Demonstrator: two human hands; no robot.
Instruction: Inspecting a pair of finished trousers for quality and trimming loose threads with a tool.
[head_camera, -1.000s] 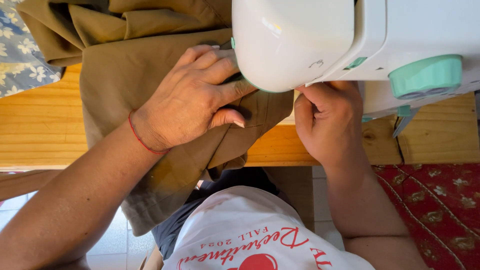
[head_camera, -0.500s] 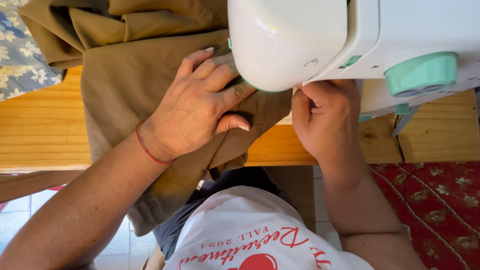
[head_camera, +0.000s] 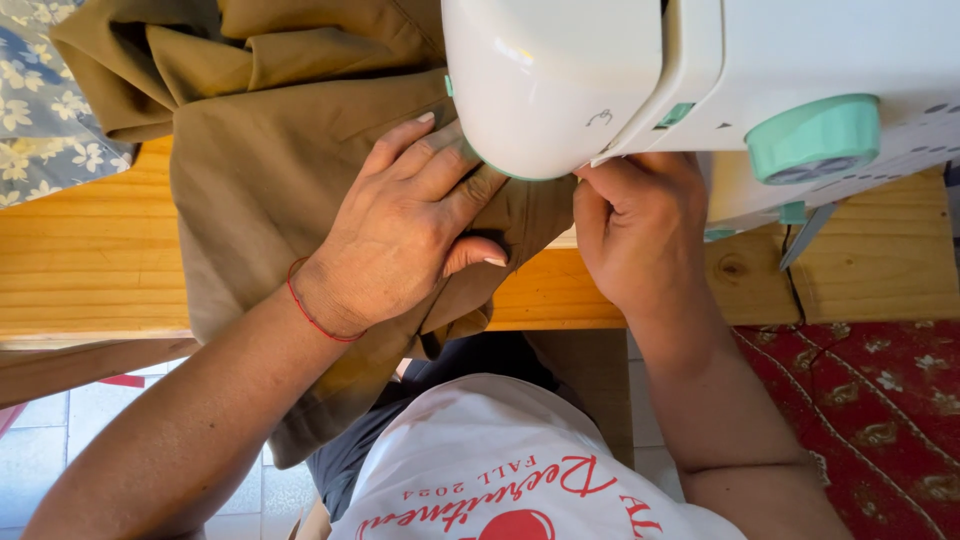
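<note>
Your left hand (head_camera: 405, 235) is lying flat and open on the brown cloth (head_camera: 255, 180), pressing it against the bench (head_camera: 90, 265) just beside the white sewing machine (head_camera: 700, 80). Your right hand (head_camera: 640, 225) is pinching the cloth's edge under the machine, near the bench's front edge, where the cloth is hanging over.

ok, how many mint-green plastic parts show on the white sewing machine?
4 on the white sewing machine: large round dial, small button, tab under the body, thin edge at left. Others may be hidden.
</note>
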